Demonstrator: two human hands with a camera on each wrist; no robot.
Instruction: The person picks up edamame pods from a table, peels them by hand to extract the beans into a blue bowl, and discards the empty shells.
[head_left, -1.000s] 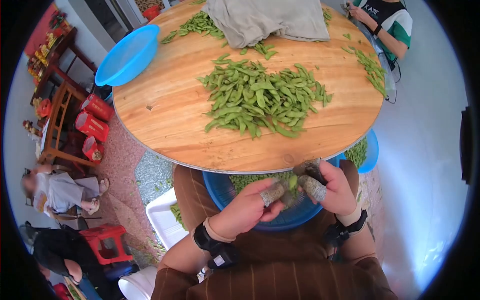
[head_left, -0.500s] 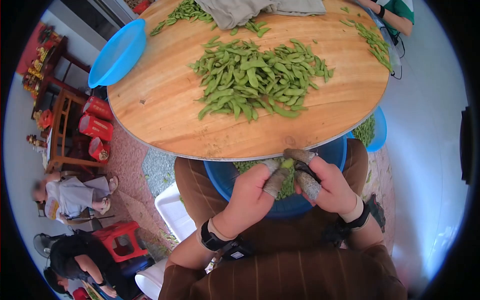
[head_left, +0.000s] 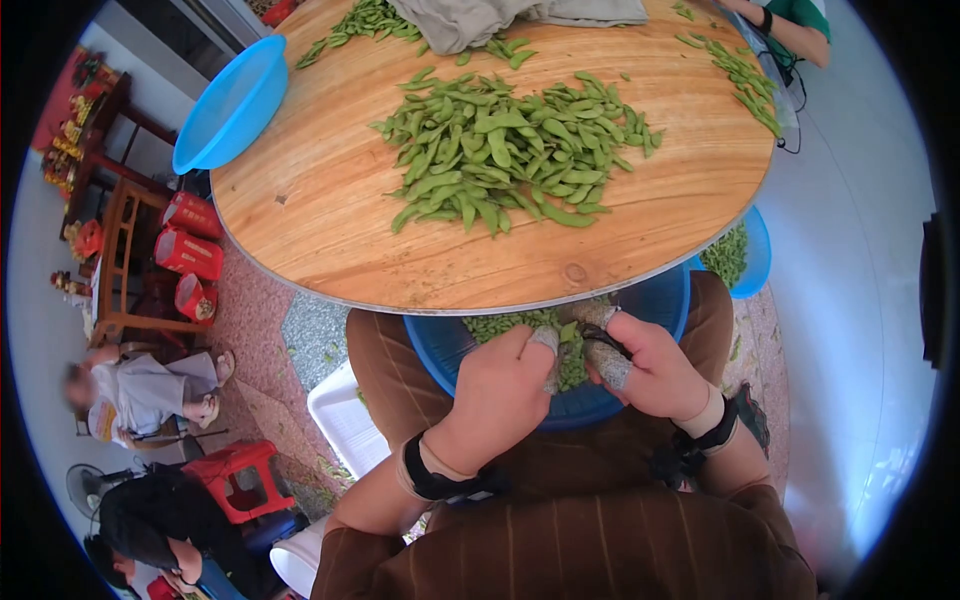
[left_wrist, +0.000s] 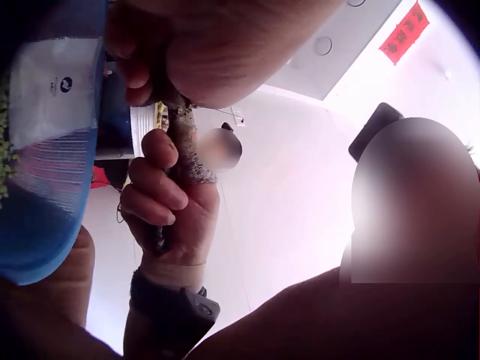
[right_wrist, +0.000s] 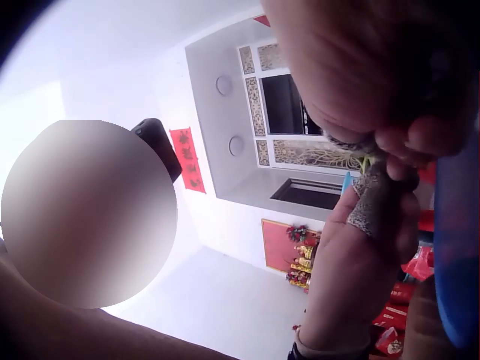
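Over a blue basin (head_left: 430, 350) on the person's lap, the two hands meet at a green soybean pod (head_left: 568, 332). Grey speckled finger covers (head_left: 608, 366) wrap the thumb and a finger of each hand. The left hand (head_left: 500, 380) pinches the pod from one side, its back turned up to the head view. From the other side the right hand (head_left: 662, 368) pinches it, the remaining fingers curled, as the left wrist view shows. Most of the pod is hidden by the fingertips. Shelled green beans (head_left: 492, 324) lie in the basin below.
A large heap of pods (head_left: 500, 150) covers the middle of the round wooden table (head_left: 330, 240), whose edge is just beyond the hands. A grey cloth (head_left: 450, 22) and a light-blue basin (head_left: 232, 105) are farther back. A white tray (head_left: 345, 420) stands at lower left. Other people sit around.
The head view has tilted, so table and pods appear higher. The hands stay together over the basin; the left hand has rolled so its back faces up more.
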